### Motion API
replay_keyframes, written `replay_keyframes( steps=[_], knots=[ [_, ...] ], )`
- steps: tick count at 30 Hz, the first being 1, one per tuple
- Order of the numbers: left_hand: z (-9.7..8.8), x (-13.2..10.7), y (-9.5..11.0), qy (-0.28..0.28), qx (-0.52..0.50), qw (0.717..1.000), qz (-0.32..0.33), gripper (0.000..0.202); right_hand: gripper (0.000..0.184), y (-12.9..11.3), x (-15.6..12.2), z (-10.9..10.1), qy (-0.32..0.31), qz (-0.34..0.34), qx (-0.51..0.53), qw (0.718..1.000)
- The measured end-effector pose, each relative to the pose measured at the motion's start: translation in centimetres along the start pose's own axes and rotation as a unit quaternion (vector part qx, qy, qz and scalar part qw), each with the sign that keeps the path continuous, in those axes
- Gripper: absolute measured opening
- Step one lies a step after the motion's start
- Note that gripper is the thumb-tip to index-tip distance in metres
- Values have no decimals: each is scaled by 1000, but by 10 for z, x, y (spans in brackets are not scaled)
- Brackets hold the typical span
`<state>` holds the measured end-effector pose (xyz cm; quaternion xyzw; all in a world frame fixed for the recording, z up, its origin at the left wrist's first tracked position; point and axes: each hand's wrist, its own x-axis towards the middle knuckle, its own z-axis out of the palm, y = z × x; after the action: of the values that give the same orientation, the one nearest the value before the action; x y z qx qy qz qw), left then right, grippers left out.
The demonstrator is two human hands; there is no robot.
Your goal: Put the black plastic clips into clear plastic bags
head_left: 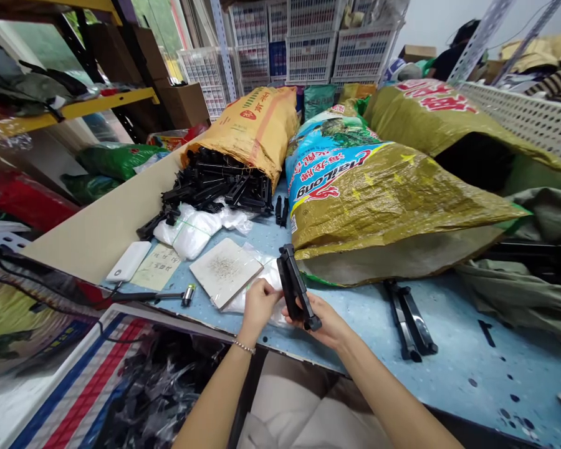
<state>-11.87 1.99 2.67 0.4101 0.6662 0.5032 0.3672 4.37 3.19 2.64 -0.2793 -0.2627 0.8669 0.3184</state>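
My right hand (326,319) grips a long black plastic part (295,284), tilted upright above the front of the blue table. It looks like a pair of bars side by side. Just left of it, my left hand (260,307) is closed in a pinch with its fingertips close to the part; what they hold, if anything, is hidden. Behind the left hand lies clear plastic wrapping (272,274), partly under a square pale tile (226,269) with dark specks. Similar black parts (409,321) lie on the table to the right.
An orange sack (257,125) spills a heap of black parts (224,181). A gold and blue sack (378,206) lies open toward me. A white bundle of bags (189,231), a white power bank (128,262) and a black-handled tool (154,296) are left. A striped bag (91,380) stands below.
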Motion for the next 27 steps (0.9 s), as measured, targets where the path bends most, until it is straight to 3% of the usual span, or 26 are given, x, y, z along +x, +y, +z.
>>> replay_keyframes(
  steps=[5, 9, 13, 16, 21, 27],
  knots=[
    [-10, 0, 4, -73, -44, 996, -32, 17, 26, -1, 9, -5, 42, -14, -6, 999],
    [-26, -4, 3, -67, -81, 993, -57, 28, 25, -11, 2, -10, 53, -33, 11, 998],
    [-13, -6, -1, -36, -97, 993, -59, 34, 27, -6, -2, 0, 12, -6, -5, 1000],
    [-9, -6, -2, -41, -115, 991, -62, 40, 28, -3, -1, -1, 32, -19, -17, 999],
    [-20, -7, -2, -42, -124, 990, -57, 42, 25, -11, -8, -15, 69, -46, -6, 997],
    [-2, -13, -5, -39, -91, 995, -14, 35, 29, -4, -9, -1, 39, -18, -35, 998]
  ],
)
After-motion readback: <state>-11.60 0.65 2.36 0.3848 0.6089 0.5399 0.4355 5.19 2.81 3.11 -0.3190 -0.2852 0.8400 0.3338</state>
